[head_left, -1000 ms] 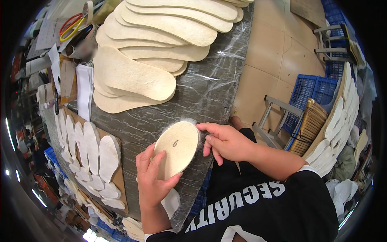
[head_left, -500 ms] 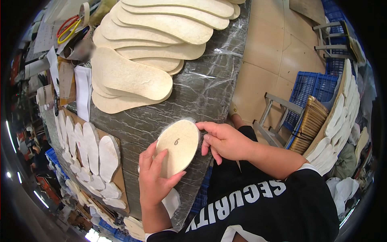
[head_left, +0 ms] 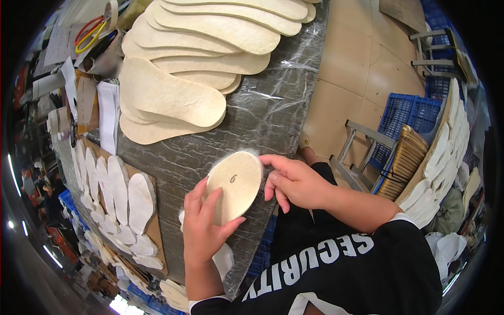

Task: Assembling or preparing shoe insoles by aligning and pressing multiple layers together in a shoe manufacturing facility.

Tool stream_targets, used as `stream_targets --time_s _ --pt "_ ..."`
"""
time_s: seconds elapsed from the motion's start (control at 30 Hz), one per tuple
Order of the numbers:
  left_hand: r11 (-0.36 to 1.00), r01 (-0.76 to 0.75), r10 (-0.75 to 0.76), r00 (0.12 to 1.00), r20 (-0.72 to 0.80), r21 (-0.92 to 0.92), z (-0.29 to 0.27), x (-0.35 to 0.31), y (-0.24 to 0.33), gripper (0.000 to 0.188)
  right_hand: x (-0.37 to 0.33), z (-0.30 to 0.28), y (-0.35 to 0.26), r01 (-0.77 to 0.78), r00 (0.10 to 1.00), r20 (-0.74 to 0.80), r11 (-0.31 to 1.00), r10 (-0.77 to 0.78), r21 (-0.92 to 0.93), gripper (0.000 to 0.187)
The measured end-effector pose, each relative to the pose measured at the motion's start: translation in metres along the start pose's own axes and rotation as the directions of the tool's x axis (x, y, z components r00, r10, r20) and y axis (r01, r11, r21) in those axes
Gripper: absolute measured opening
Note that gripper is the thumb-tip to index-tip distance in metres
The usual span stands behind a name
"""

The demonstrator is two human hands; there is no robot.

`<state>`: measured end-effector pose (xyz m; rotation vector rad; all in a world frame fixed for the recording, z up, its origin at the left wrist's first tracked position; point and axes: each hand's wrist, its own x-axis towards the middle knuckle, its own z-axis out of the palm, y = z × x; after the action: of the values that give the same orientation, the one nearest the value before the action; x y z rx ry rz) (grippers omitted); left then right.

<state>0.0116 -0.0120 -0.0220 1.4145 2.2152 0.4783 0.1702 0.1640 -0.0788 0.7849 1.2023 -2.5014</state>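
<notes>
My left hand (head_left: 205, 223) holds a cream felt insole (head_left: 244, 181) with a small handwritten mark on its face and a fuzzy white rim. Its fingertips press on the face, and its thumb lies along the lower edge. My right hand (head_left: 296, 184) is at the insole's right edge; the index fingertip touches the rim while the other fingers are loosely bent and apart. Beyond my hands, many large cream insoles (head_left: 181, 100) lie overlapped in a fanned pile on the dark, plastic-covered table (head_left: 257, 113). A white piece (head_left: 223, 260) shows partly behind my left wrist.
White insoles lie on a brown board (head_left: 157, 210) at left. Scissors (head_left: 90, 37), a tape roll (head_left: 110, 16) and papers (head_left: 107, 113) sit at the far left. Right of the table stand a metal-framed stool (head_left: 362, 152), blue crates (head_left: 399, 115) and another board of white pieces (head_left: 438, 147).
The insole has shifted slightly right and towards me with my left hand. My right hand stays at its edge, almost unmoved.
</notes>
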Motion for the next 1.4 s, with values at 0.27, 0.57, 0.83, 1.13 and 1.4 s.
stream_targets --time_s 0.27,0.57,0.83,1.13,1.4 --pt "1.000 0.015 -0.015 1.000 0.009 -0.001 0.001 0.000 0.000 0.073 -0.016 0.000 -0.006 0.283 0.895 -0.209 0.864 -0.394 -0.416 0.050" --pt "0.998 -0.002 0.006 0.999 0.051 -0.066 -0.006 0.002 0.005 0.074 0.033 0.019 -0.024 0.442 0.799 0.398 -0.009 -0.450 -0.897 0.094" --pt "0.887 0.408 -0.404 0.912 0.064 -0.218 -0.042 -0.049 -0.036 0.040 0.026 0.012 -0.027 0.443 0.801 0.374 0.041 -0.468 -0.896 0.096" --pt "0.917 0.210 -0.257 0.961 -0.098 -0.340 -0.024 -0.050 -0.065 0.019 0.030 0.014 -0.040 0.413 0.830 0.390 -0.031 -0.399 -0.910 0.099" --pt "0.869 0.267 -0.328 0.941 -0.081 -0.417 -0.018 -0.048 -0.067 0.016 0.032 0.015 -0.047 0.410 0.832 0.402 -0.063 -0.382 -0.910 0.102"
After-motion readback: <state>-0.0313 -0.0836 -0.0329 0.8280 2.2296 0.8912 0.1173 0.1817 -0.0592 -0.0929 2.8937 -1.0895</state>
